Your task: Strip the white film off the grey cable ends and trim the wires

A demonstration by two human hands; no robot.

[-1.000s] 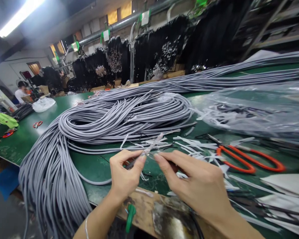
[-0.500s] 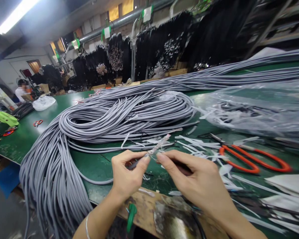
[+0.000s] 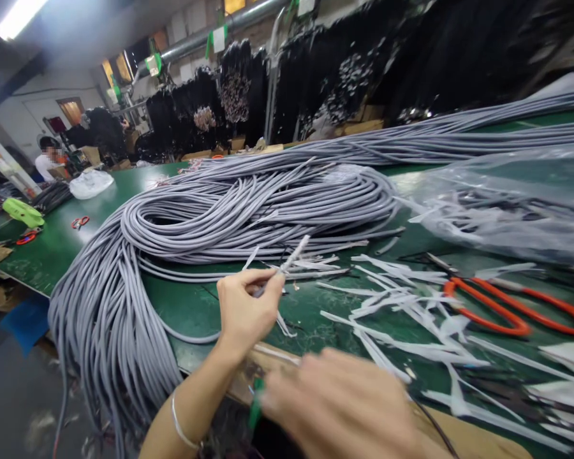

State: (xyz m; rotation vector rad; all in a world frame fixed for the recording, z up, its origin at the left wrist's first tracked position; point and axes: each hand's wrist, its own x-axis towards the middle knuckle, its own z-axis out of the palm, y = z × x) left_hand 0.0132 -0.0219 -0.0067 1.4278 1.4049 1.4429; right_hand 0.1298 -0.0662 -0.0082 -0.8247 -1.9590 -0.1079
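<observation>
Left hand [image 3: 249, 309]: pinched between thumb and forefinger on a grey cable [image 3: 258, 292], close to its pale, bared end [image 3: 296, 252]. Right hand [image 3: 348, 408]: blurred, nearer the wearer and to the right of the left hand, apart from the cable; whether its fingers are spread, closed or holding anything cannot be told.

Governing relation: the bared end projects past the left fingertips, its long axis sloping away from the wearer and up to the right. The left hand, in contact, is the nearer; from the right hand, the end lies forward and to the left.

A single cable run [image 3: 191, 338] reaches the left hand from its left side; the hand hides whether this is the cable it grips.

Surroundings, relative to the hands:
- Beyond and left of the left hand: coiled grey cables [image 3: 186, 248], resting on the green worktop [image 3: 62, 248], with a loose fall of lengths over the near edge.
- Beyond and right of the right hand: white strips [image 3: 387, 338], scattered.
- Farther right: scissors [image 3: 555, 301] with orange-red handles.
- Behind the scissors: a clear plastic bag [image 3: 521, 229].
</observation>
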